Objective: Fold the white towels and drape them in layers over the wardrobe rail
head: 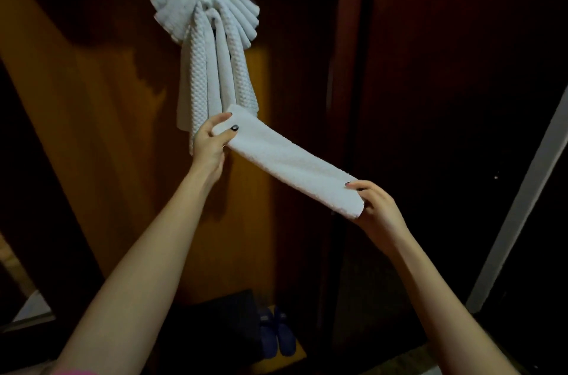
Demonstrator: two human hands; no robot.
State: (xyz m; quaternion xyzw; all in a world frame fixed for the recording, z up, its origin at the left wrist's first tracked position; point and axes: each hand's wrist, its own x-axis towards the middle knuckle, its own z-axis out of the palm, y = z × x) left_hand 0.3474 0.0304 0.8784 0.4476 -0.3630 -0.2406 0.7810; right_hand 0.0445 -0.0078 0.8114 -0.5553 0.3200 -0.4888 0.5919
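Observation:
A white towel folded into a long narrow strip (289, 159) stretches between my hands in front of the open wardrobe. My left hand (212, 141) pinches its upper left end. My right hand (378, 205) grips its lower right end. Above and behind it, several white waffle-textured towels (212, 45) hang layered over the wardrobe rail, fanned at the top with their ends drooping down. The rail itself is hidden under the towels. The strip's left end sits just in front of the hanging ends.
The wardrobe's orange-brown back panel (116, 116) is behind the towels. A dark wooden door or side panel (445, 67) stands at the right. A pair of dark blue slippers (279, 331) lies on the wardrobe floor below. A pale frame edge (519, 205) runs at the far right.

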